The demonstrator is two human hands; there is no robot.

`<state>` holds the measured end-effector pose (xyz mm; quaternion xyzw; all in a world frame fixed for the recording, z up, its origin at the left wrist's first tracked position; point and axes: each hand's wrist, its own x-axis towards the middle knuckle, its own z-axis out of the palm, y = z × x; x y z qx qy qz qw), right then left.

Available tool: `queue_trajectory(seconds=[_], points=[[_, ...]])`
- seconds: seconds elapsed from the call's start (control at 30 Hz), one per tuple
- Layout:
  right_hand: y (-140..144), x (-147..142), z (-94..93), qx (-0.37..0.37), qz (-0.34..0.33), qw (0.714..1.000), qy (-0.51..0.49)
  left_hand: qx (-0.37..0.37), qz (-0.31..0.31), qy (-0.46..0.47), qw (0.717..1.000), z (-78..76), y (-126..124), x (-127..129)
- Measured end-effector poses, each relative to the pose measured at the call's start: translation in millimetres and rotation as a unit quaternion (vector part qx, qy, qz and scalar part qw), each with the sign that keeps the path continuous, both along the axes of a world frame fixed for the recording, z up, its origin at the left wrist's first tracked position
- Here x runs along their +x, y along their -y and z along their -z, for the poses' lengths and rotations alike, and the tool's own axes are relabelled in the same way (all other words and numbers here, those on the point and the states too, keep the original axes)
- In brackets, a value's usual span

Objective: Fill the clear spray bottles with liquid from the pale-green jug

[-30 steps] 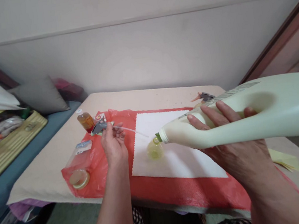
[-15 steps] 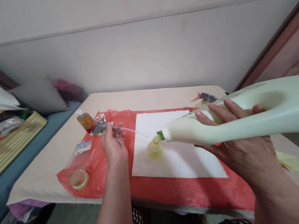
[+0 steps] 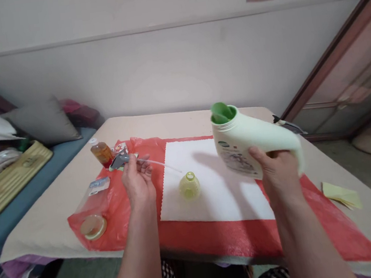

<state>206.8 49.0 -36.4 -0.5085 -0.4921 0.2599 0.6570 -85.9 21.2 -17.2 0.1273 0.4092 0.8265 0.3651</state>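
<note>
In my left hand (image 3: 138, 178) is a grey spray head (image 3: 120, 159), pinched by thumb and fingers, its clear dip tube (image 3: 159, 163) pointing right. My right hand (image 3: 274, 168) grips the handle of a pale green detergent jug (image 3: 240, 138). The jug is held fairly upright above the mat, uncapped, with a green spout (image 3: 222, 112) in its mouth. Below and left of it, a small yellow-green translucent bottle (image 3: 189, 186) stands with its neck open on a white scalloped mat (image 3: 210, 199). Some liquid seems to lie at its bottom.
Red plastic sheeting (image 3: 219, 239) lies under the mat on a cloth-covered table (image 3: 38, 213). At the left are an amber bottle (image 3: 101, 152), a clear bag (image 3: 93, 196) and a round lidded container (image 3: 93, 226). Yellow paper (image 3: 341, 193) lies at the right. A grey cushion (image 3: 41, 121) sits beyond.
My right hand has drawn the jug back from the small bottle and turned it from lying nearly level, spout at the bottle, to upright. My left hand has stayed nearly still.
</note>
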Motion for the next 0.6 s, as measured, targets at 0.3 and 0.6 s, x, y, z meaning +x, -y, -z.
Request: queue_trajectory(seconds=[0.3,0.6], points=[[-65,-38,56.2,-0.030,-0.016,0.984,-0.174,-0.005,0.013,-0.006,1.000,2.1,-1,4],[-56,-37,68.8,-0.142,-0.001,0.987,-0.075,0.011,0.058,-0.060,0.996,1.1,-2,19]])
